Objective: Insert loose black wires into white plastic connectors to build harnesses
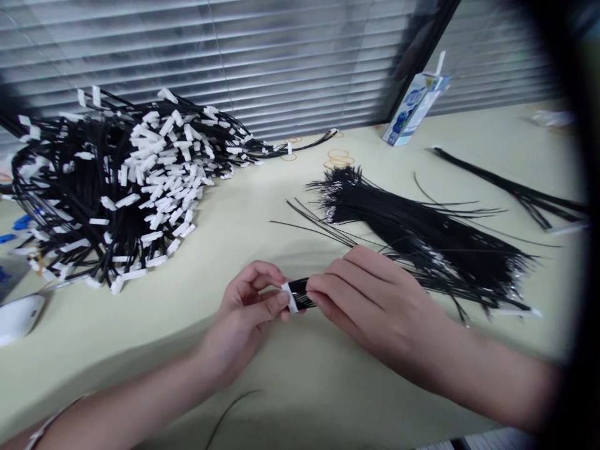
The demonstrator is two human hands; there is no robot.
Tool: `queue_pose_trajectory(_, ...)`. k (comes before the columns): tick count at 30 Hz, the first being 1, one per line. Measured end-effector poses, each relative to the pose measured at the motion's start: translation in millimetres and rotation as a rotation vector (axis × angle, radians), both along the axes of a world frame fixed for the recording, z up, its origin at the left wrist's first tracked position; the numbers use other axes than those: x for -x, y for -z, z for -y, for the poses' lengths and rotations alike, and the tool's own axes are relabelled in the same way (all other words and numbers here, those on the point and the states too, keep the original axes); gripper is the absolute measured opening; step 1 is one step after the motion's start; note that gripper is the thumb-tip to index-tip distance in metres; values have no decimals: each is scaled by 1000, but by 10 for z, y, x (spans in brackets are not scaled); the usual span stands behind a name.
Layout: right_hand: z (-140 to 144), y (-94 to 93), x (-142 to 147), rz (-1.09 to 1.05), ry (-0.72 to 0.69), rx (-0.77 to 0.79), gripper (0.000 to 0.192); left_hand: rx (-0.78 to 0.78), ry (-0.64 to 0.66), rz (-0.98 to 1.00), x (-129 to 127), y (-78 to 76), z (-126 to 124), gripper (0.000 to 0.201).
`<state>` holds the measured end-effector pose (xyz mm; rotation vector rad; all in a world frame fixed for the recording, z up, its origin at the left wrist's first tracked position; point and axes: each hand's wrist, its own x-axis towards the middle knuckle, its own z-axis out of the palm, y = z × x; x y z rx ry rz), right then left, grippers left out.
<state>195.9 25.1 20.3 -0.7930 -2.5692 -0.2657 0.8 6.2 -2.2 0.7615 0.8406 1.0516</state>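
Note:
My left hand (253,306) pinches a white connector (290,297) between thumb and fingers. Several black wires (300,292) run side by side out of that connector toward the right. Close beside it, my right hand (375,294) is closed on these wires, its fingertips pressed together. The wires' far part is hidden under the right hand. Just behind that hand lies a thick bundle of loose black wires (422,231) with bare or metal-tipped ends.
A large heap of black cables with white connectors (164,156) fills the back left. A drink carton (415,109) with a straw stands near the blinds (304,62). Rubber bands (338,158), finished-looking cables (510,184) and a white rounded case (21,319) lie on the table (234,237).

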Motion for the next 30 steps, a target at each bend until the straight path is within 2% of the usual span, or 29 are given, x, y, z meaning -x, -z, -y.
queue_pose_trajectory(6,26,-8,9,24,9,-44,10,7,0,-17,-10,-14,1,13)
queue_pose_trajectory(13,45,-67,40,29,-34,-141,22,-16,-18,-49,-20,-9,25,12)
queue_pose_trajectory(18,32,-58,61,16,-45,-107,25,-40,-7,-89,-21,6,30,13)
queue_pose_trajectory(24,24,49,60,3,-68,-88,22,-38,-15,-118,-15,11,21,13)
queue_pose_trajectory(27,4,65,76,-76,-85,-12,20,-54,-12,-133,-12,15,23,13)
queue_pose_trajectory(30,-96,37,89,-287,-81,213,27,-65,32,-160,-21,15,29,14)
